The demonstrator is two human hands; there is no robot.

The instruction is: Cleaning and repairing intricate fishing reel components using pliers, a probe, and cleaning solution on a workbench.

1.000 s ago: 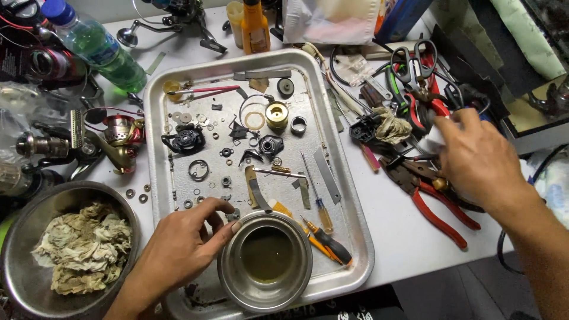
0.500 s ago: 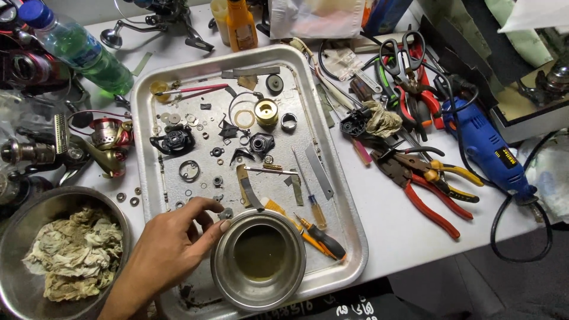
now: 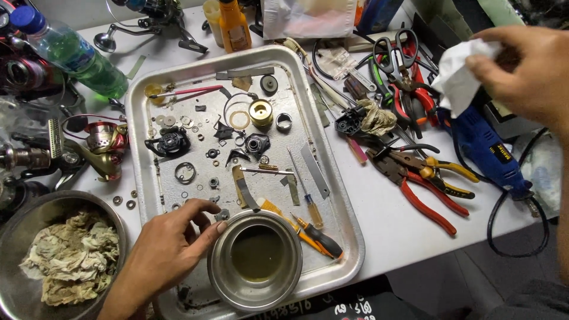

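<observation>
The right hand (image 3: 527, 71) has come back into view, and its grip is now pinched shut on a white cloth (image 3: 459, 77). The left hand (image 3: 172, 249), fingers loosely open, still rests against the small metal bowl (image 3: 255, 261) just beside it, holding nothing.

Metal tray (image 3: 349, 237): dull brushed aluminium look, scuffed and grimy; the small steel bowl (image 3: 219, 278) on it, touched by the left hand (image 3: 169, 249), is shinier at the rim, holding murky oily liquid. Right hand (image 3: 527, 71) pinches a soft, matt white tissue (image 3: 459, 77), crumpled, above a glossy blue plastic rotary tool (image 3: 489, 151). Pliers (image 3: 427, 189) show smooth red and yellow rubbery grips with dark metal jaws; the rags (image 3: 71, 255) in the large steel bowl (image 3: 12, 237) look rough, stained cloth or paper; a brass-coloured spool part (image 3: 261, 112) gleams.
</observation>
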